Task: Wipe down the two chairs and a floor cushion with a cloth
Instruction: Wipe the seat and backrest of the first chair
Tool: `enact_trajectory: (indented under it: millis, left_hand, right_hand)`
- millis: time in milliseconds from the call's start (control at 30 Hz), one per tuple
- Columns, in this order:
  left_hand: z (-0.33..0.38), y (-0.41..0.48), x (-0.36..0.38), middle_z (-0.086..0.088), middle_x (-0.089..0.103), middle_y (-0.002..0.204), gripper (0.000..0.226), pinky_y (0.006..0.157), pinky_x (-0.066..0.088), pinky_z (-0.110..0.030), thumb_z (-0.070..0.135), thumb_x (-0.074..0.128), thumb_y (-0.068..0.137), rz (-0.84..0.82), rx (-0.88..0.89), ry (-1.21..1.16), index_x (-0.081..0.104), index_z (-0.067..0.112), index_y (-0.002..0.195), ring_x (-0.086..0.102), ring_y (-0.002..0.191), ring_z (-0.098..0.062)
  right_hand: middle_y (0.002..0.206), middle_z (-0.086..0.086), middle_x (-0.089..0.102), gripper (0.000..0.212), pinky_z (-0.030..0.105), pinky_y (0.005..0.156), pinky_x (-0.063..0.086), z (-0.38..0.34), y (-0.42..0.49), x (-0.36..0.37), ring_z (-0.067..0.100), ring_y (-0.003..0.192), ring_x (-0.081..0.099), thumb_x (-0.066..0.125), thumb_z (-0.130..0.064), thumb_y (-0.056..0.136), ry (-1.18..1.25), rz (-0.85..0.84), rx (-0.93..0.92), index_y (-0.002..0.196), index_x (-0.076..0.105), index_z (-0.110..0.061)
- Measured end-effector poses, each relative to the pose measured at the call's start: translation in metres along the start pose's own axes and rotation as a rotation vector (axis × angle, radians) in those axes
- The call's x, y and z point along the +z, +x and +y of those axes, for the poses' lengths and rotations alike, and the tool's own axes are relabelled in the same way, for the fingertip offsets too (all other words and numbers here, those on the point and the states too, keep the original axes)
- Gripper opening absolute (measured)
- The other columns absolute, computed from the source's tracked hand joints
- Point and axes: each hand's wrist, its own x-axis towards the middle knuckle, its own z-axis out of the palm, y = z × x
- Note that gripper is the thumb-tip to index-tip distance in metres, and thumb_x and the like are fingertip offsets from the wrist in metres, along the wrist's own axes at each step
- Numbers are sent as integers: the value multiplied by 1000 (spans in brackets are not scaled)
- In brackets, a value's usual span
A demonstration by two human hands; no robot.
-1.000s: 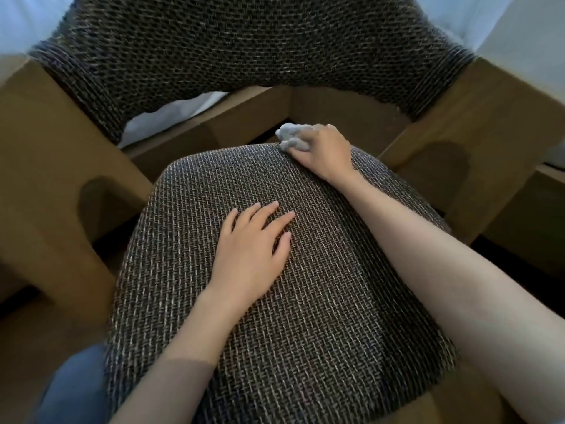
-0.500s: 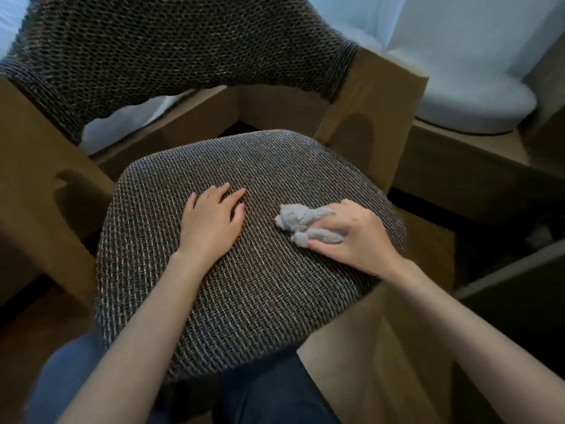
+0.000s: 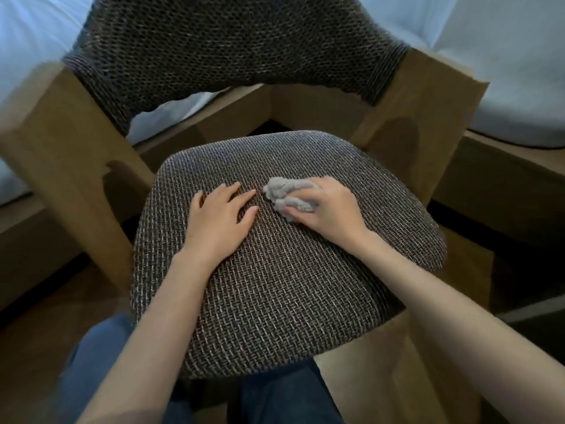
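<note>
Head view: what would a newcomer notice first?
The woven chair seat fills the middle, with both hands on it. The right hand grips a crumpled pale cloth on the seat's far half; the left hand lies flat beside it. The matching backrest arches across the top.

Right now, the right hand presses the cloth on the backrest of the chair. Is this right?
Not quite. In the head view the right hand presses the cloth on the chair seat, not on the part you named.
</note>
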Motion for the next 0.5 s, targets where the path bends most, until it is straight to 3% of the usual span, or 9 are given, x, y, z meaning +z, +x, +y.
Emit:
enact_trajectory:
  millis: [233,500]
  left_hand:
    - [1,2,4,8,32,153,45,117,3,-47,48,29,98,77,-44,-26,39,40,141,22,143,-13]
    - [-3,14,5,6,33,153,45,118,4,-45,45,30,97,118,-126,-19,42,37,141,23,143,-13]
  right_hand:
    - [106,3,68,34,30,72,43,32,138,75,24,98,60,61,-54,85,16,56,70,106,73,-29]
    - [98,0,74,42,37,82,53,33,189,98,19,95,67,61,-62,80,69,-10,131,109,71,-34]
